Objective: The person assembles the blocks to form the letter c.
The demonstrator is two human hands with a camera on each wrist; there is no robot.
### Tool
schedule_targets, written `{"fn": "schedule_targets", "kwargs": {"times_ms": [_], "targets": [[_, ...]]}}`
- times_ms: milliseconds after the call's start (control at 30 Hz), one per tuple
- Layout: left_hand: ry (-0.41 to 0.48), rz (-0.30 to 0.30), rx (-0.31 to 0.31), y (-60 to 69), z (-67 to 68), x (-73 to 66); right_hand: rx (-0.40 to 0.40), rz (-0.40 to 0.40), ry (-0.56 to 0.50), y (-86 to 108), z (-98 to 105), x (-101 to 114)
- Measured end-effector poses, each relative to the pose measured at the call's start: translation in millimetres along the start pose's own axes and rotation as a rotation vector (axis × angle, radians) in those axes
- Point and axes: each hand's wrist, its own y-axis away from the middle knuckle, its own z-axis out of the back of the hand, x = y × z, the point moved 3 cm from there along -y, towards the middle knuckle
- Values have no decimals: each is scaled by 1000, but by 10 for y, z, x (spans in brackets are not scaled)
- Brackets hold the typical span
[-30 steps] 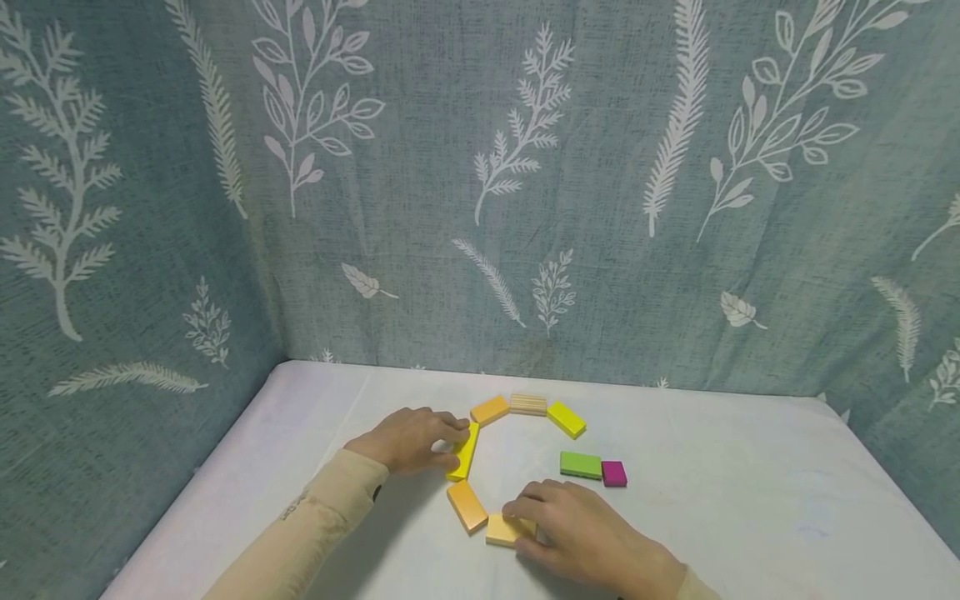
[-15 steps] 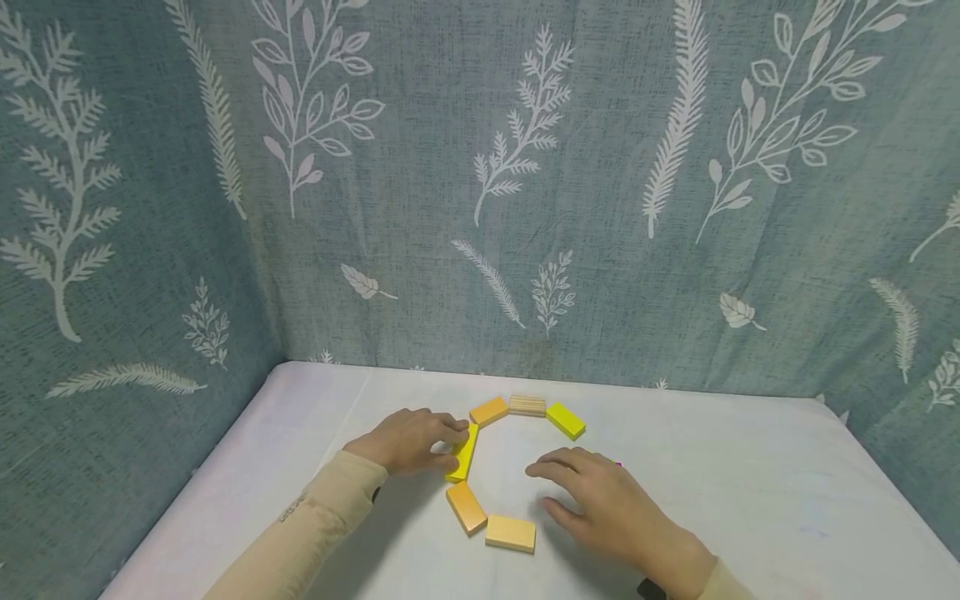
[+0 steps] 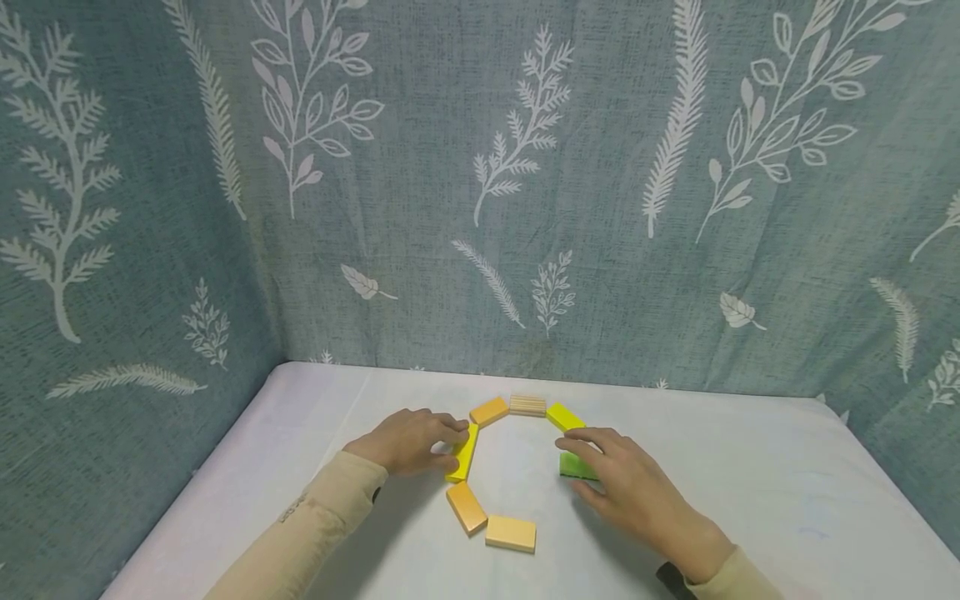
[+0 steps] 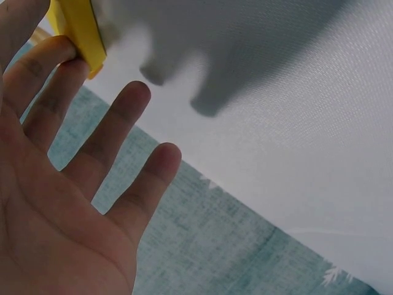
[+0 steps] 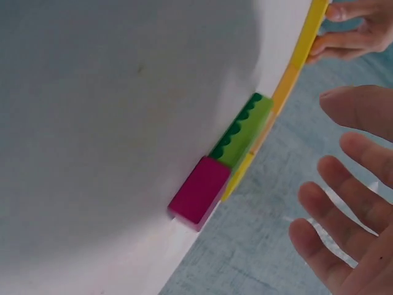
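My left hand (image 3: 416, 442) holds a long yellow block (image 3: 467, 454) on the left of a curved row of blocks, thumb and fingertips on it. In the left wrist view, its other fingers (image 4: 161, 161) are spread away from the yellow block (image 4: 83, 37). My right hand (image 3: 630, 487) hovers above a green block (image 3: 576, 467), fingers apart and nothing between them. The right wrist view shows the green block (image 5: 242, 132) with a dark scalloped side, touching a magenta block (image 5: 199, 193). In the head view my right hand hides the magenta block.
An orange block (image 3: 490, 412), a striped block (image 3: 528, 406) and a bright yellow block (image 3: 565, 417) form the row's far side. Nearer lie another orange block (image 3: 467, 508) and a pale tan block (image 3: 511, 533). A patterned curtain (image 3: 480, 208) stands behind the white table (image 3: 735, 500).
My right hand has let go of the pale tan block and moved up and right, over the green block. My left hand stays on the long yellow block.
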Motion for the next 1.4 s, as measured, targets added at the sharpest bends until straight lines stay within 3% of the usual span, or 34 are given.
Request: {"fn": "schedule_targets", "kwargs": {"times_ms": [267, 633, 767, 1400], "targets": [[3, -6, -9, 14, 0, -5, 57, -8, 14, -1, -49, -133], [1, -5, -4, 19, 7, -19, 301, -117, -12, -56, -104, -184], [-12, 3, 1, 7, 5, -15, 355, -153, -20, -80, -139, -201], [0, 8, 3, 5, 13, -10, 297, -127, -19, -112, -144, -207]]}}
